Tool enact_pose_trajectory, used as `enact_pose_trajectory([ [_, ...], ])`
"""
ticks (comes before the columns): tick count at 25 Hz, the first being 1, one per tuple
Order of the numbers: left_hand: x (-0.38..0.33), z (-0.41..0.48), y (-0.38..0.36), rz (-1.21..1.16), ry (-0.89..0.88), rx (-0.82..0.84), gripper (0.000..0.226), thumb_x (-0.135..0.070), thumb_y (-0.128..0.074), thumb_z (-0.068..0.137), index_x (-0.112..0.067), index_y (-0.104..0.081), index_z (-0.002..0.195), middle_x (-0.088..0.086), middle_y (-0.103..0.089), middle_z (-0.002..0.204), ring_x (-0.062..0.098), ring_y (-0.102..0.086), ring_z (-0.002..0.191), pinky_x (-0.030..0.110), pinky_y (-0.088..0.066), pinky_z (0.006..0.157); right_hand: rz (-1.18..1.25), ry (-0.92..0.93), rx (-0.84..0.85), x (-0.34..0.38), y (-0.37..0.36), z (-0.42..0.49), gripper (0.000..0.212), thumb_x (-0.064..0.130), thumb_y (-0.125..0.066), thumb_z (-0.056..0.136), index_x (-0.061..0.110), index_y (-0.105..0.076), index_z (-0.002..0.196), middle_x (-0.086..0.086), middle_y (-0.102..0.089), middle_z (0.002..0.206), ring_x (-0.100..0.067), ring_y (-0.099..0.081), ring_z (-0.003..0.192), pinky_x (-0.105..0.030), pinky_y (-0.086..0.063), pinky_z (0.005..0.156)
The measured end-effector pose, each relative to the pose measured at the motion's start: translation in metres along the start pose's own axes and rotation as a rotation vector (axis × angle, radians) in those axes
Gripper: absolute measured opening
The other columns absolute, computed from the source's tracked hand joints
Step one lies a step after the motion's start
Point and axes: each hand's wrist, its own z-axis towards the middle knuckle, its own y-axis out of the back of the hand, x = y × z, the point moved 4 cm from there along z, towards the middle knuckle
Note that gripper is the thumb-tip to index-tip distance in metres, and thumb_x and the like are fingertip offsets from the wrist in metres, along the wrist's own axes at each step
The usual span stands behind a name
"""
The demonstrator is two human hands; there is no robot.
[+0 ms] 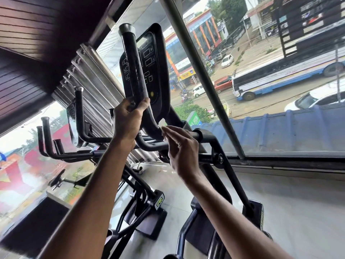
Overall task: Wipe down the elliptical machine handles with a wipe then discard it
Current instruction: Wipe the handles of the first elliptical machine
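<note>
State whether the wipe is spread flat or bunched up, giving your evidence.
Bunched up: only a small crumpled white scrap of the wipe shows, pinched at the fingertips of the right hand by the handle.

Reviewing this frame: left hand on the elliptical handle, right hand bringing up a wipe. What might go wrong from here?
The wipe is a small scrap pinched at the right hand's fingertips; it may slip and drop. The left hand grips the handle near its lower bend, so that patch may go unwiped unless it shifts. The console sits close behind the handle; wiping may press its buttons.
</note>
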Motion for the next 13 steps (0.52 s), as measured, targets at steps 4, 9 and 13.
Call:
enact_pose_trajectory([
  [4,0.004,0.0,-0.001,-0.015,-0.022,-0.034,0.019,-0.028,-0.075,0.093,-0.015,-0.075,0.106,-0.001,-0.07,0.083,0.012,-0.067,0.077,0.042,-0.06,0.084,-0.106,-0.078,-0.028,-0.02,0.007,0.005,0.023,0.004,-0.071,0.091,0.014,-0.078,0.11,0.001,-0.076,0.111,-0.004,-0.067,0.1,-0.024,-0.054,0.093],
  [9,0.01,0.0,-0.009,-0.005,-0.13,-0.11,0.013,-0.024,-0.071,0.096,-0.013,-0.073,0.101,-0.005,-0.066,0.081,-0.003,-0.058,0.068,0.016,-0.048,0.068,-0.185,0.058,0.057,-0.031,0.005,0.006,0.029,0.001,-0.065,0.093,0.013,-0.075,0.118,-0.002,-0.073,0.119,-0.015,-0.065,0.108,-0.024,-0.052,0.097],
  [13,0.016,-0.001,-0.011,-0.019,-0.161,-0.181,0.014,-0.024,-0.07,0.096,-0.012,-0.073,0.103,-0.003,-0.067,0.085,-0.008,-0.058,0.068,0.012,-0.045,0.068,-0.2,-0.021,0.048,-0.04,0.005,0.007,0.028,0.002,-0.065,0.093,0.014,-0.075,0.117,-0.001,-0.074,0.118,-0.014,-0.065,0.109,-0.026,-0.053,0.098],
])
